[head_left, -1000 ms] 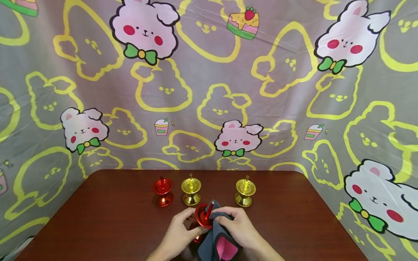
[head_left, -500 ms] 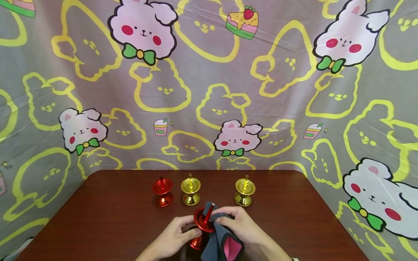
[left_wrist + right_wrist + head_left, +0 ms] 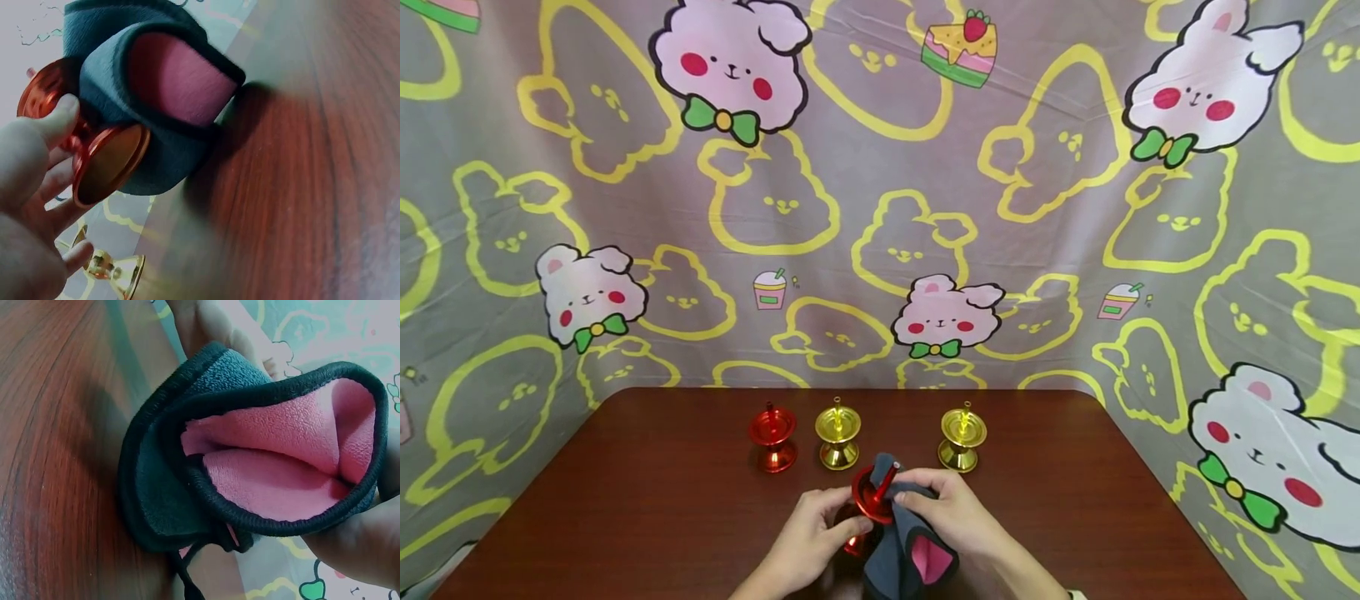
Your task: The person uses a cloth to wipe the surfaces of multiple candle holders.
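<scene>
In the head view my left hand [image 3: 812,537] grips a shiny red metal candle holder [image 3: 868,502], tilted to the right, with a dish on top, a tube at its centre and a flared foot. The left wrist view shows the foot's hollow underside and the thumb lying on the stem side of the dish. My right hand [image 3: 951,517] pinches a folded cloth [image 3: 897,550], dark grey-blue outside, pink inside, black at the edges. The cloth lies against the dish beside the tube and hangs down in front of the holder. In the right wrist view the cloth [image 3: 275,456] hides the holder.
Another red candle holder [image 3: 773,440] stands at the back of the brown table [image 3: 647,500]. Next to it is a gold one [image 3: 838,437], with a second gold one [image 3: 962,437] further right. A curtain printed with rabbits [image 3: 880,275] hangs behind and beside the table.
The red holder straightens and lowers a little, then tilts and rises again in my left hand. My right hand shifts slightly with the cloth, which stays against the dish. The standing holders stay put.
</scene>
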The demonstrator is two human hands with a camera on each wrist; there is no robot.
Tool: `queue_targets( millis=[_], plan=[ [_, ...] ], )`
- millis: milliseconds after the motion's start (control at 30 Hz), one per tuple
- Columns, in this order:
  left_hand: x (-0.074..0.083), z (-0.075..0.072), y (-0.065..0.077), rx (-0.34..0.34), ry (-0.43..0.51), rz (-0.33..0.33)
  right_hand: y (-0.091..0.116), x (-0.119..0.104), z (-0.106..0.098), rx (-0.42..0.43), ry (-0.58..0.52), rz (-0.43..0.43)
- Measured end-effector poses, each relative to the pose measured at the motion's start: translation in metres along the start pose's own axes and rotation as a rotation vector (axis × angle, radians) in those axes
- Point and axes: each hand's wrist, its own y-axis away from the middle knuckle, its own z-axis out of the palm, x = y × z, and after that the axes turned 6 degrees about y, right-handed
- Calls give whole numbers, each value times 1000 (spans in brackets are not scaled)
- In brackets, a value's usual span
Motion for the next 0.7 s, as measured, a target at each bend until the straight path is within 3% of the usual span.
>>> queue_targets(
  millis=[133, 367, 500, 700],
  plan=[
    [0, 5, -1, 110, -101, -1, -3, 0, 3, 42, 44, -25],
    [6, 16, -3, 320, -335, -136, -7, 4, 5, 127, 102, -62],
    [7, 21, -5, 373, -464, -166, -7, 5, 6, 152, 112, -65],
    [7, 26, -7, 411, -542, -193, -6, 5, 5, 141, 160, -96]
  ],
)
